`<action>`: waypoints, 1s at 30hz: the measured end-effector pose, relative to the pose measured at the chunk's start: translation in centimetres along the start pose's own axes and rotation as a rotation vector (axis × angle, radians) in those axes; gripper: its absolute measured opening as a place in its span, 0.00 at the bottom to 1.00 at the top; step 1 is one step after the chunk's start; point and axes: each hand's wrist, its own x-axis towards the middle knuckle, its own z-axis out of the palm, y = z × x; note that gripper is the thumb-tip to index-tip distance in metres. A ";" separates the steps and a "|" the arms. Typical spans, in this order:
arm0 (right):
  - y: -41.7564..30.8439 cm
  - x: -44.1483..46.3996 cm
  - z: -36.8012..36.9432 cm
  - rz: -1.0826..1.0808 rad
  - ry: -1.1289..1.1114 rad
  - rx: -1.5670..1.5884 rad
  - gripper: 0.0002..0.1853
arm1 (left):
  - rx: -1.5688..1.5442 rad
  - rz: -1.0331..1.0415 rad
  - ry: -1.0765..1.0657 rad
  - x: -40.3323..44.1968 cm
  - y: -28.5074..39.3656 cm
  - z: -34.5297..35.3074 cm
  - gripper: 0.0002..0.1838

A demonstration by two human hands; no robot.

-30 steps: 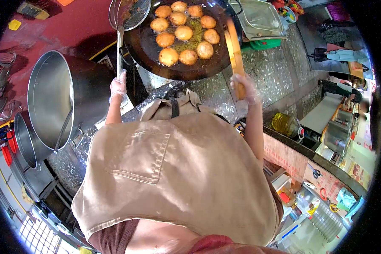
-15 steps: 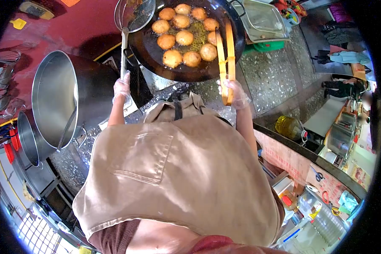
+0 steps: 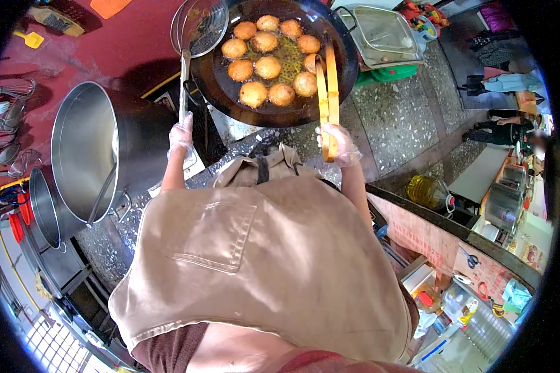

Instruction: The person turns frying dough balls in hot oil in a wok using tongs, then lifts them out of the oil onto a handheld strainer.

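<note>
Several round golden-brown dough balls (image 3: 268,67) float in bubbling oil in a wide dark wok (image 3: 255,116). Gloved in clear plastic, my left hand (image 3: 181,132) is closed around the handle of a wire-mesh skimmer (image 3: 200,28), whose round mesh head sits at the wok's left rim. My right hand (image 3: 340,144), also in a clear glove, grips long wooden tongs (image 3: 328,93). The dark tips of the tongs reach over the wok's right side, beside a ball they partly hide. Whether the tips touch that ball I cannot tell.
Left of the wok stands a large steel pot (image 3: 84,155) with a ladle handle inside. A glass-lidded tray (image 3: 386,37) sits to the right above a green base. An oil jug (image 3: 426,191) stands right of me. A person (image 3: 504,132) is at the far right.
The tongs have shifted slightly left and stand closer to upright, their arms nearer together. My left hand still holds the skimmer at the rim. The whole view has moved a little downward.
</note>
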 end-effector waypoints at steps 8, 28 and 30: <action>0.3 0.9 -0.5 -0.011 -0.015 -0.048 0.11 | -0.024 -0.025 -0.031 -0.1 0.3 -0.1 0.43; 0.3 1.3 0.2 -0.016 0.052 -0.057 0.14 | -0.031 -0.036 -0.030 2.3 -2.5 1.6 0.41; 0.4 1.4 0.3 -0.017 0.051 -0.065 0.15 | -0.040 -0.039 -0.031 2.4 -2.6 1.7 0.42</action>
